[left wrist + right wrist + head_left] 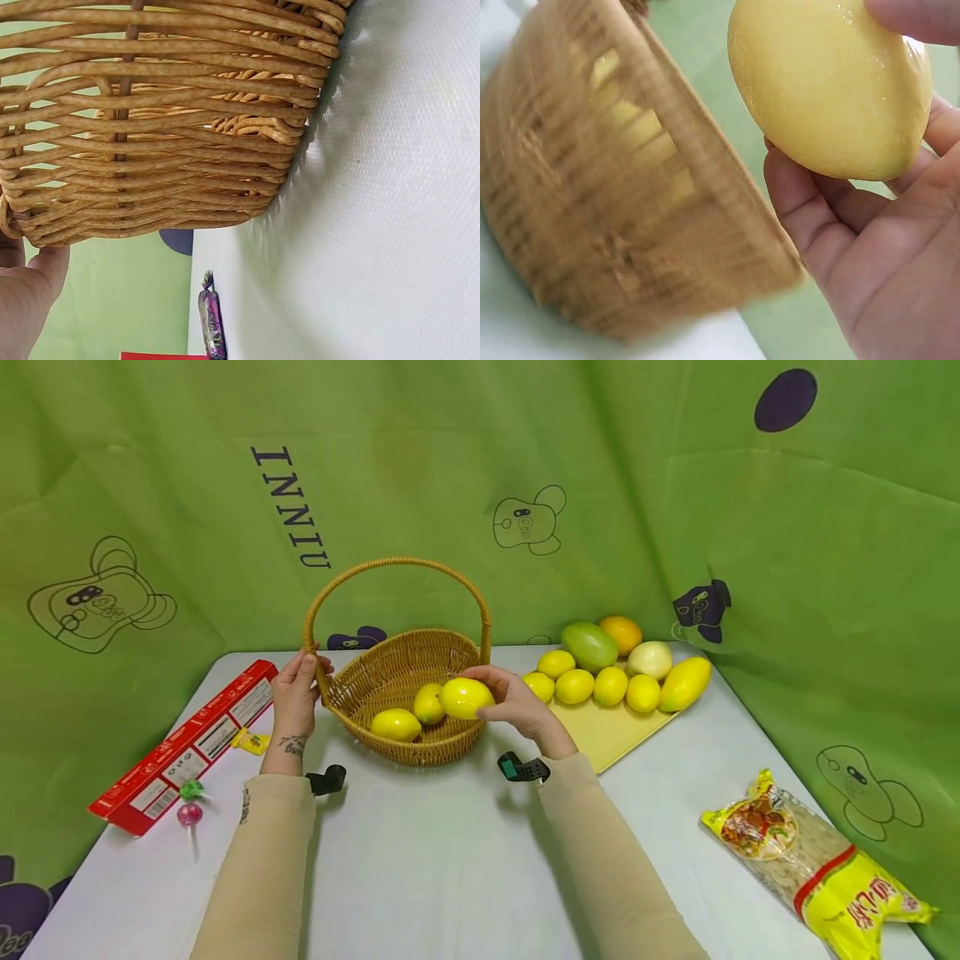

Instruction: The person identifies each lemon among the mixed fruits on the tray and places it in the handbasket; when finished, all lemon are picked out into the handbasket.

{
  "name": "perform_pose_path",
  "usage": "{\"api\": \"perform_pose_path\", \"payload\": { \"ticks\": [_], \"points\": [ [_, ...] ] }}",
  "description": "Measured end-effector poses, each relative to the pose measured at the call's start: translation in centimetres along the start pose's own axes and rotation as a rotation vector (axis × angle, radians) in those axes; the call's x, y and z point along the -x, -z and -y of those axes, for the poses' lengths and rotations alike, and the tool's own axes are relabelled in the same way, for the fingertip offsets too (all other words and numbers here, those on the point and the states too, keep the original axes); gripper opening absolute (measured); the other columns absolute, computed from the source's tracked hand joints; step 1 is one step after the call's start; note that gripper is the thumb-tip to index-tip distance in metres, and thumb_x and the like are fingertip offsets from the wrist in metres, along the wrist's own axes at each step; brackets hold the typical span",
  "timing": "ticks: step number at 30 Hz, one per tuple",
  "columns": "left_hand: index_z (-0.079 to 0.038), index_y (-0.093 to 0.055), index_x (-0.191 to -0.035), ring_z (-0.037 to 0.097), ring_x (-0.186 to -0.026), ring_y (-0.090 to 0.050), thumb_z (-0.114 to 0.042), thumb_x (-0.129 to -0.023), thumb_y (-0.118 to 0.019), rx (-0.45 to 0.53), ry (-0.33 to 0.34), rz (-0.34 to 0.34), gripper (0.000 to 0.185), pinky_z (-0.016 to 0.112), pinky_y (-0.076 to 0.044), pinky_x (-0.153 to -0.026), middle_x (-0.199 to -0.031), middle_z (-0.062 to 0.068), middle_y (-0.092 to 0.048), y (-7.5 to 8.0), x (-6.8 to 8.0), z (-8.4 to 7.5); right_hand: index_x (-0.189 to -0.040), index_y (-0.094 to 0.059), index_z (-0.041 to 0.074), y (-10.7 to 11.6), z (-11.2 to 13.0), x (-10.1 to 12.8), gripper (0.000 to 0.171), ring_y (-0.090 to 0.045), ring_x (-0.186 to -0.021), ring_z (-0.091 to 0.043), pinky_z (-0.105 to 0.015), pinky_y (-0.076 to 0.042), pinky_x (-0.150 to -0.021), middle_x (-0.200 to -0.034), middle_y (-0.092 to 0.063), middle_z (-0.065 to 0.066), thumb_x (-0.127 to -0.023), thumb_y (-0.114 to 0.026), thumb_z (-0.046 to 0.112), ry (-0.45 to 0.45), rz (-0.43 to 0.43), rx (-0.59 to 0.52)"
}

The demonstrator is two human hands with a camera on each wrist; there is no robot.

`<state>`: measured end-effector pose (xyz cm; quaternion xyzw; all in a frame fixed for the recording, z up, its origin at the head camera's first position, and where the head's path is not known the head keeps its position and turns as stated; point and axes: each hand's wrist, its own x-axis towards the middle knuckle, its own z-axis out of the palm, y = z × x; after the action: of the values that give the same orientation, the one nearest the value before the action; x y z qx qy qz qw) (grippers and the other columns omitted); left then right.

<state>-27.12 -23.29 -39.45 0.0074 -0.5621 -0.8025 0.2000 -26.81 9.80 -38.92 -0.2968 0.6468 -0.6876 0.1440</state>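
Observation:
A wicker basket (420,753) with a tall arched handle stands on the white table. My left hand (295,693) grips its left end, at the foot of the handle. In the left wrist view the thumb lies against the woven rim. My right hand (525,708) holds a yellow lemon (467,698) over the basket's right side. The right wrist view shows the fingers around that lemon (829,90), beside the blurred basket wall (622,225). Inside the basket lie a lemon (395,725) at the left and another lemon (428,703), partly covered by the held one.
To the right, a yellow tray (600,743) bears several lemons, a green fruit (589,647), an orange fruit (621,635) and others. A noodle packet (817,864) lies front right. At left are a red box (187,747), lollipops (190,814) and a wrapped candy (212,322).

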Motion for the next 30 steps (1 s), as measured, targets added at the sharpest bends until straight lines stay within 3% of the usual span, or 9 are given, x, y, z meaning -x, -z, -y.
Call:
{"api": "perform_pose_path", "payload": {
  "ticks": [6,9,14,17,23,27,30],
  "points": [
    [-0.009,-0.065,-0.113,0.013,-0.081,-0.059,-0.027,-0.088,-0.060,-0.005,0.015,0.001,0.031,0.021,-0.053,-0.068,-0.083,0.001,-0.065,0.0,0.0,0.1,-0.129,-0.044,-0.007,-2.0,-0.2,-1.6,0.058,-0.052,-0.100,-0.016,-0.026,-0.046,-0.084,-0.126,-0.049,-0.022,-0.073,-0.059,-0.010,-0.032,0.053,0.065],
    [-0.013,-0.067,-0.108,0.013,-0.081,-0.059,-0.026,-0.088,-0.060,-0.008,0.006,0.001,0.025,0.021,-0.053,-0.068,-0.083,0.001,-0.065,0.0,-0.1,0.1,-0.128,-0.045,-0.006,-2.5,-0.1,-1.9,0.055,-0.052,-0.110,-0.023,-0.035,-0.044,-0.094,-0.130,-0.047,-0.027,-0.075,-0.059,-0.012,-0.036,0.048,0.084],
    [-0.014,-0.068,-0.105,0.014,-0.080,-0.059,-0.026,-0.089,-0.059,-0.012,-0.007,0.000,0.022,0.021,-0.053,-0.068,-0.082,0.002,-0.064,0.1,-0.1,0.1,-0.128,-0.043,-0.010,-2.2,0.5,-1.8,0.052,-0.038,-0.129,-0.038,-0.053,-0.025,-0.108,-0.136,-0.038,-0.033,-0.077,-0.056,-0.017,0.021,0.014,0.035],
    [-0.013,-0.067,-0.109,0.013,-0.081,-0.059,-0.027,-0.088,-0.059,-0.016,0.004,-0.001,0.026,0.020,-0.053,-0.068,-0.083,0.001,-0.064,0.1,0.0,0.0,-0.128,-0.042,-0.010,-1.1,0.9,-1.0,0.054,-0.038,-0.129,-0.039,-0.053,-0.025,-0.108,-0.135,-0.039,-0.032,-0.077,-0.057,-0.017,0.026,-0.033,0.018],
    [-0.012,-0.066,-0.113,0.014,-0.082,-0.057,-0.028,-0.088,-0.059,-0.025,0.007,0.004,0.030,0.020,-0.052,-0.068,-0.083,0.001,-0.064,0.0,0.0,-0.1,-0.130,-0.042,-0.008,2.4,1.7,1.5,0.053,-0.043,-0.126,-0.033,-0.043,-0.030,-0.109,-0.134,-0.045,-0.024,-0.079,-0.058,-0.014,0.039,-0.235,0.023],
    [-0.011,-0.067,-0.112,0.014,-0.081,-0.057,-0.027,-0.088,-0.059,-0.002,0.005,0.000,0.029,0.021,-0.052,-0.068,-0.083,0.001,-0.064,0.0,0.0,0.0,-0.129,-0.041,-0.009,5.2,1.7,3.5,0.053,-0.049,-0.119,-0.023,-0.046,-0.028,-0.109,-0.123,-0.056,-0.007,-0.079,-0.056,-0.017,0.090,-0.450,-0.001],
    [-0.009,-0.066,-0.114,0.014,-0.081,-0.058,-0.025,-0.088,-0.059,0.012,0.008,-0.004,0.031,0.021,-0.052,-0.068,-0.082,0.002,-0.064,0.0,-0.1,0.1,-0.129,-0.040,-0.010,7.3,1.6,4.7,0.053,-0.049,-0.118,-0.022,-0.047,-0.027,-0.109,-0.119,-0.056,-0.003,-0.078,-0.054,-0.020,0.130,-0.638,-0.031]
  ]
}}
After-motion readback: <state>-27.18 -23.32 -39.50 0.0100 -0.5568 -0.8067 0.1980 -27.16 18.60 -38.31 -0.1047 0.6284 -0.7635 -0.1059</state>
